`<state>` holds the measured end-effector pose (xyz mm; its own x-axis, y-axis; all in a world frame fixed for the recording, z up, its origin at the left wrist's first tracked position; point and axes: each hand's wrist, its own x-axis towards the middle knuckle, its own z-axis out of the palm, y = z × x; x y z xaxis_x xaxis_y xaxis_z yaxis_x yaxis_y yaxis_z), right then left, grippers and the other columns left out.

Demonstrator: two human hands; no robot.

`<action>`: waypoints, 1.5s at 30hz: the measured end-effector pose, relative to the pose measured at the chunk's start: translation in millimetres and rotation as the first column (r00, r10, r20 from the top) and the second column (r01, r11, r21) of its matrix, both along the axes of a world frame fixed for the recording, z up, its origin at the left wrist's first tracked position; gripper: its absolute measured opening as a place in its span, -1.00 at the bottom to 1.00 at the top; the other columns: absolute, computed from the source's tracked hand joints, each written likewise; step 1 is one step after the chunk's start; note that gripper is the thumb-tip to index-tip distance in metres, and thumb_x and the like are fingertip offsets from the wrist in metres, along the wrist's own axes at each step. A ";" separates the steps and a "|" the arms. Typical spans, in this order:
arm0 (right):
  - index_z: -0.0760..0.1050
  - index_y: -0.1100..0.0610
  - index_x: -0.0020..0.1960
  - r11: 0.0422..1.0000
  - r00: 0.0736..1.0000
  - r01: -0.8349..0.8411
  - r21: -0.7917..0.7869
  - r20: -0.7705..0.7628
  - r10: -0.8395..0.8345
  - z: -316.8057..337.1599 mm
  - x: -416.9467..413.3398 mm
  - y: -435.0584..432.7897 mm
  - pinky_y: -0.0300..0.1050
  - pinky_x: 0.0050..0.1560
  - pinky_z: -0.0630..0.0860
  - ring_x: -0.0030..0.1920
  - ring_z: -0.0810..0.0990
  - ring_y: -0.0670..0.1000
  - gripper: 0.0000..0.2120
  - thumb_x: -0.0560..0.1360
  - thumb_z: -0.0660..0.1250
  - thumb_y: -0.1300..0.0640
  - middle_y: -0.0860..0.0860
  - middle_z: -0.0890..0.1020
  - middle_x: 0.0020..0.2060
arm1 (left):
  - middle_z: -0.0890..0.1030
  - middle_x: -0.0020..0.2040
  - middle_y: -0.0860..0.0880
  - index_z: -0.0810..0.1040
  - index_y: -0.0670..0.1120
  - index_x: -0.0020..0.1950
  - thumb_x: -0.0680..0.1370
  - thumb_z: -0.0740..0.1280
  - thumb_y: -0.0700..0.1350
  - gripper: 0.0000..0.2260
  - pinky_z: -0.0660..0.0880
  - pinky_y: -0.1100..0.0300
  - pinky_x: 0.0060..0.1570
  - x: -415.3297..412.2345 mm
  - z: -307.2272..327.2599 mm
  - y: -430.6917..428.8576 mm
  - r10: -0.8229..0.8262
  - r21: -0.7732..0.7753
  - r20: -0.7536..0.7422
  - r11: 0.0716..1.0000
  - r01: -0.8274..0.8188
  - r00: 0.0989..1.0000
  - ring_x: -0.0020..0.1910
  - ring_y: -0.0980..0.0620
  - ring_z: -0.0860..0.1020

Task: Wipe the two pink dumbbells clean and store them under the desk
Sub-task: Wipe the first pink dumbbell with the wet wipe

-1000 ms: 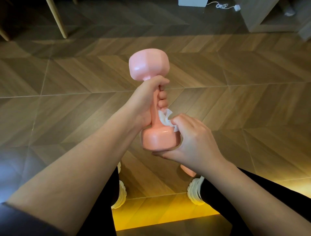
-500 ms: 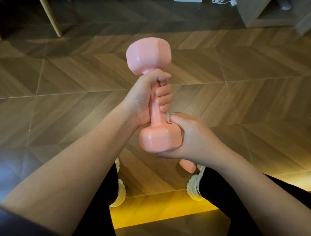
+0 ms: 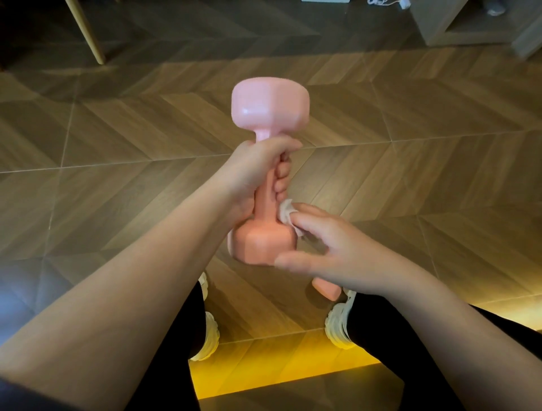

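Note:
A pink dumbbell stands upright in the air above the wooden floor. My left hand grips its handle just under the upper head. My right hand pinches a small white wipe against the right side of the lower head, where the handle meets it; the thumb reaches under that head and looks blurred. Part of a second pink dumbbell lies on the floor below my right wrist, mostly hidden by my arm.
My legs in black trousers and white shoes frame the floor below. A wooden chair leg stands at the upper left. A grey low cabinet and a white cable are at the top right.
The dumbbell has been raised and turned slightly. My right hand has slid from cupping the lower head to its upper right edge, and the wipe shows again.

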<state>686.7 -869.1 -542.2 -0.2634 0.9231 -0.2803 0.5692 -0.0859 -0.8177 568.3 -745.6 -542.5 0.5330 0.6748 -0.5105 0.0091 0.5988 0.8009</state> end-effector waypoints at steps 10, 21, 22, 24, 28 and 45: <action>0.42 0.09 -0.39 0.831 0.831 0.556 0.021 -0.017 -0.556 -15.6 5.9 4.7 -0.16 -0.35 0.30 -0.43 0.38 -0.13 -0.69 0.50 0.39 0.19 -0.07 0.48 -0.48 | 0.37 -0.52 0.03 0.39 -0.04 -0.32 0.52 0.37 -0.14 -0.74 0.31 0.27 -0.52 -1.4 -7.1 0.2 0.092 -0.010 -0.127 0.996 -0.094 0.988 -0.58 0.07 0.32; 0.55 0.24 -0.12 0.659 0.572 0.703 -0.267 -0.339 -0.747 -13.8 13.2 10.9 -0.45 -0.58 0.30 -0.35 0.62 -0.04 -0.90 0.50 0.42 0.22 0.06 0.59 -0.36 | 0.53 -0.39 0.01 0.55 -0.08 -0.11 0.52 0.42 -0.16 -0.93 0.30 0.31 -0.58 -5.4 -12.4 -2.9 0.053 -0.021 -0.195 0.998 -0.058 0.979 -0.60 0.11 0.32; 0.53 0.27 -0.11 0.648 0.576 0.727 -0.228 -0.311 -0.756 -17.0 12.0 10.4 -0.43 -0.57 0.29 -0.37 0.56 -0.08 -0.85 0.49 0.43 0.19 0.02 0.55 -0.38 | 0.53 -0.40 0.02 0.54 -0.07 -0.13 0.52 0.42 -0.15 -0.92 0.31 0.31 -0.57 -4.0 -12.9 -3.7 0.053 -0.034 -0.181 0.998 -0.060 0.982 -0.60 0.11 0.33; 0.49 0.28 -0.14 0.648 0.613 0.756 -0.095 -0.246 -0.751 -21.2 6.9 11.1 -0.37 -0.47 0.34 -0.39 0.46 -0.14 -0.80 0.47 0.45 0.17 -0.03 0.51 -0.38 | 0.48 -0.45 0.02 0.50 -0.06 -0.19 0.53 0.41 -0.11 -0.86 0.33 0.30 -0.56 -1.6 -13.2 -3.6 0.047 -0.079 -0.145 0.995 -0.059 0.988 -0.60 0.09 0.34; 0.54 0.19 -0.11 0.798 0.764 0.591 -0.115 -0.236 -0.600 -17.2 -4.2 10.1 -0.37 -0.24 0.44 -0.26 0.56 -0.19 -0.91 0.47 0.45 0.23 0.00 0.66 -0.24 | 0.39 -0.51 0.03 0.41 -0.04 -0.31 0.55 0.39 -0.08 -0.73 0.35 0.28 -0.55 2.2 -12.7 -1.9 0.061 -0.155 -0.066 0.985 -0.071 0.996 -0.60 0.07 0.34; 0.68 -0.05 -0.22 0.712 0.701 0.427 -0.557 -0.293 -0.650 -19.2 -10.4 11.0 -0.26 -0.17 0.33 -0.25 0.59 -0.27 -0.67 0.07 0.53 -0.16 -0.18 0.70 -0.25 | 0.40 -0.47 0.02 0.45 -0.06 -0.19 0.59 0.35 -0.10 -0.83 0.38 0.27 -0.48 9.0 -10.5 -7.9 -0.035 -0.126 -0.076 0.992 0.025 0.996 -0.52 0.10 0.37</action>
